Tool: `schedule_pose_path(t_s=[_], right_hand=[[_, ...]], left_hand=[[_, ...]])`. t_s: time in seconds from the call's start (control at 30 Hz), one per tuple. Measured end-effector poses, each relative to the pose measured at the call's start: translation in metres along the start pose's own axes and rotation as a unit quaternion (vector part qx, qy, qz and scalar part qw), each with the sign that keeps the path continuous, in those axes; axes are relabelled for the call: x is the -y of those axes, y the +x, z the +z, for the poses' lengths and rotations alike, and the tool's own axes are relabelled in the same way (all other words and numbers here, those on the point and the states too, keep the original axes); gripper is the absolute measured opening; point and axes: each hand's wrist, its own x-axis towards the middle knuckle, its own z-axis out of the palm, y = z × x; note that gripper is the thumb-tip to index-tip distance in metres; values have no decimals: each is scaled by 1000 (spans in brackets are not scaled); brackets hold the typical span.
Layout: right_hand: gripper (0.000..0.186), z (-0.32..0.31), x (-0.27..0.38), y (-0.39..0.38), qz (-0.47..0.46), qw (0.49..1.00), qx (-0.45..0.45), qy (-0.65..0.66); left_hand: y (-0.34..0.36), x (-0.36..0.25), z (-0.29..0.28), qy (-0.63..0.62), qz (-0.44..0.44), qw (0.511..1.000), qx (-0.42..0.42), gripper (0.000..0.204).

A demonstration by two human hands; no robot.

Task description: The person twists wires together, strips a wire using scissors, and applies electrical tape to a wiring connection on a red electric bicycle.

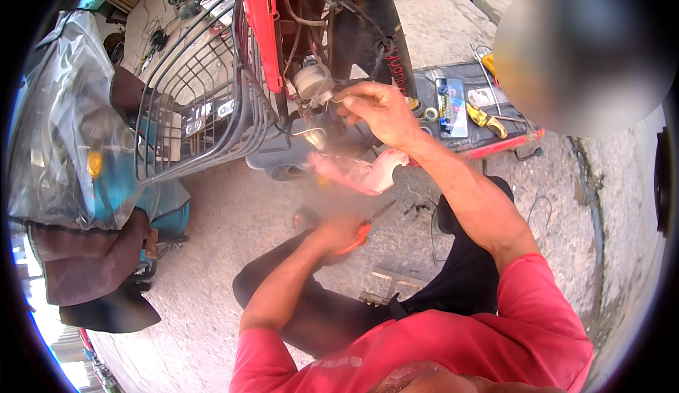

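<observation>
My right hand (382, 114) reaches up to the front of a scooter-like vehicle, its thumb and fingers pinched on a thin wire (339, 99). Beside the fingertips sits a round pale metal part (311, 82), with loose wires around and below it. My left hand (336, 232) is low, over my knee, closed round an orange-handled tool (359, 237) with a narrow dark end; haze blurs this hand, and the tool's kind is unclear. Between the hands a pinkish-red plastic shell (364, 172) hangs below the vehicle's front. A red body panel (262, 32) stands upright at the upper left of it.
A black wire basket (205, 103) juts out left of the vehicle. On a dark, red-edged surface at right lie a phone (453, 108), yellow-handled pliers (486, 119) and tape rolls (430, 114). Clear plastic sheeting (71, 124) drapes something at far left. A blurred disc covers the upper right.
</observation>
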Motion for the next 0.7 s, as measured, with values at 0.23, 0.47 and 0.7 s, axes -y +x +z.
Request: schedule_pose_path(t_s=[0.23, 0.47, 0.7], right_hand=[[23, -2, -2, -2, 5, 1000, 1, 5], [19, -2, -8, -2, 48, 993, -24, 105], [22, -1, 9, -7, 111, 993, 20, 18]], left_hand=[[82, 67, 114, -6, -43, 998, 34, 44], [67, 35, 84, -28, 31, 995, -92, 42], [-21, -52, -58, -200, 132, 892, -384, 26]])
